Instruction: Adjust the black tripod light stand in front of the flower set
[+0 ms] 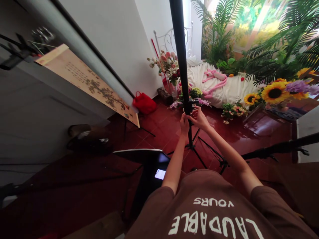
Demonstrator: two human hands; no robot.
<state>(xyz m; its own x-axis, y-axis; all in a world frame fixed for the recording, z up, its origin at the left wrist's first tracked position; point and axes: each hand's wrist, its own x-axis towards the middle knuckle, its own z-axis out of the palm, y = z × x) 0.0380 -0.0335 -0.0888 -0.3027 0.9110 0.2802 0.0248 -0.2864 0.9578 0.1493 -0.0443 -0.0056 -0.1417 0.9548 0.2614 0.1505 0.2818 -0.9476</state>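
Note:
A tall black light stand [181, 56] rises in front of me, its pole passing between my hands and its legs spread on the floor. My left hand [184, 124] is closed on the left side of the pole, just under a collar [188, 105]. On the right side, my right hand [200, 118] has its thumb and fingers bent around the pole at that collar. A clamp knob [195, 101] sticks out just above the right fingers. The exact contact of the fingertips is partly hidden.
A black stand holds a phone [159, 174] near my left elbow. A hanging scroll [92, 84] and red bag [144, 103] are left. Ahead, a bed [245, 89] bears a pink plush toy [216, 79]. Sunflowers [273, 92] stand right, near another black pole [281, 147].

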